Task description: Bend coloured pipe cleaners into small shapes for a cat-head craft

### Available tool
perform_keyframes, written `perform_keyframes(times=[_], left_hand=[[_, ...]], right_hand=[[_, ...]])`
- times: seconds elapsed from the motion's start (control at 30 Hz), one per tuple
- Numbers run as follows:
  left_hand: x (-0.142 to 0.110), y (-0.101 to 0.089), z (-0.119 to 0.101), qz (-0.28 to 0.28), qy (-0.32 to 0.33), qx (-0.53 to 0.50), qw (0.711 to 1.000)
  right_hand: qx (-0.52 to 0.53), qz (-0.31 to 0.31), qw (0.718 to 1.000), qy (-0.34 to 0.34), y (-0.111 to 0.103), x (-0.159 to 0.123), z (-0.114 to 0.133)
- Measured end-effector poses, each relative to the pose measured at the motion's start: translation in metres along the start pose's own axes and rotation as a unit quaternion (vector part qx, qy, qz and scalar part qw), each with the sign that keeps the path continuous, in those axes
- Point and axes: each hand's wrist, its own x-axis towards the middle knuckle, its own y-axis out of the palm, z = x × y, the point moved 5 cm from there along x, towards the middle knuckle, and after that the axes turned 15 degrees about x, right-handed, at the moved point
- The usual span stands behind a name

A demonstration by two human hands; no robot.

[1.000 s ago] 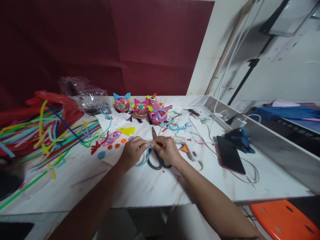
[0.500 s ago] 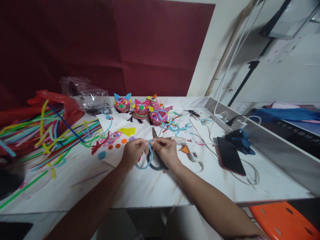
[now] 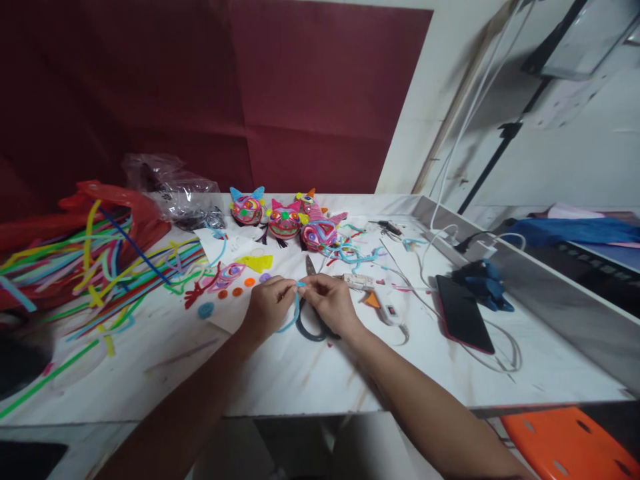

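Note:
Between the fingertips of both hands is a light blue pipe cleaner, its loose part curving down toward the table. My left hand pinches it from the left, and my right hand pinches it from the right, the fingertips almost meeting. Under my right hand lie black-handled scissors, blades pointing away and handles partly covered. A white glue gun with an orange trigger rests to the right. Orange discs and a blue coil lie left of my left hand.
Several colourful animal heads stand at the back. Bundled pipe cleaners spill from a red bag at left, near a clear plastic bag. A phone and cables lie at right, by the raised edge. An orange stool stands below.
The pipe cleaner's hanging loop has shrunk and shifted, with less of it showing below my fingers. Both hands stay close together in nearly the same place.

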Motion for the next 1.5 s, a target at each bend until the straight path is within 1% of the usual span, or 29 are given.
perform_keyframes(times=[0.07,0.1,0.17,0.23,0.33,0.43,0.57,0.63,0.67,0.73,0.8,0.83,0.87,0.93,1.0,1.03,1.07,1.13,1.23,1.3,1.4,1.5], left_hand=[[-0.001,0.001,-0.002,0.003,0.051,0.045,0.998],[-0.002,0.002,-0.002,0.006,0.065,0.056,0.996],[-0.002,0.004,-0.002,0.012,0.066,0.059,0.996],[-0.002,0.003,0.000,0.014,0.045,0.043,0.998],[0.000,0.000,0.001,0.015,-0.004,0.013,1.000],[0.000,0.001,0.004,0.037,-0.065,-0.024,0.997],[-0.004,0.007,0.009,0.081,-0.158,-0.103,0.979],[-0.005,0.010,0.011,0.082,-0.187,-0.135,0.970],[-0.006,0.011,0.011,0.074,-0.190,-0.141,0.969],[-0.004,0.008,0.011,0.043,-0.172,-0.121,0.977],[-0.002,0.004,0.008,0.010,-0.121,-0.065,0.991],[-0.002,0.003,0.005,-0.001,-0.086,-0.031,0.996],[-0.001,0.002,0.002,-0.006,-0.049,0.001,0.999],[-0.002,0.002,-0.002,-0.006,0.018,0.055,0.998],[-0.003,0.003,-0.004,-0.001,0.061,0.087,0.994],[-0.003,0.003,-0.004,0.001,0.072,0.092,0.993],[-0.003,0.003,-0.004,0.003,0.077,0.090,0.993],[-0.003,0.002,-0.003,0.005,0.073,0.075,0.995],[-0.001,0.000,-0.003,0.008,0.051,0.066,0.996],[0.001,-0.003,-0.004,0.006,0.035,0.060,0.998],[0.001,-0.005,-0.004,-0.003,-0.001,0.031,1.000],[0.000,-0.001,0.003,-0.001,-0.065,-0.027,0.998]], right_hand=[[-0.102,0.050,0.990,-0.077,0.000,0.001,0.009],[-0.144,0.071,0.982,-0.103,0.000,0.000,0.012],[-0.194,0.093,0.970,-0.116,0.000,0.000,0.015],[-0.207,0.082,0.970,-0.102,-0.002,0.001,0.016],[-0.179,0.045,0.980,-0.072,-0.005,0.001,0.016],[-0.132,0.014,0.990,-0.046,-0.007,0.001,0.014],[-0.047,-0.035,0.998,0.007,-0.006,0.000,0.004],[0.007,-0.066,0.997,0.036,-0.005,-0.002,-0.003],[0.035,-0.080,0.995,0.049,-0.004,-0.002,-0.006],[0.084,-0.092,0.989,0.075,-0.003,-0.003,-0.012],[0.097,-0.067,0.989,0.092,-0.001,-0.002,-0.014],[0.079,-0.046,0.992,0.087,0.000,-0.001,-0.013],[0.044,-0.020,0.997,0.068,-0.001,0.000,-0.011],[-0.059,0.027,0.998,-0.007,-0.001,0.001,-0.001],[-0.151,0.062,0.983,-0.079,-0.001,0.001,0.009],[-0.179,0.072,0.977,-0.096,-0.001,0.000,0.012],[-0.193,0.076,0.973,-0.100,-0.001,0.000,0.014],[-0.189,0.058,0.977,-0.082,-0.004,0.001,0.015],[-0.144,0.014,0.989,-0.043,-0.008,0.002,0.013],[-0.107,-0.005,0.994,-0.021,-0.010,0.002,0.010],[-0.047,-0.026,0.998,0.022,-0.011,0.002,0.003],[0.024,-0.054,0.996,0.068,-0.009,0.000,-0.004]])
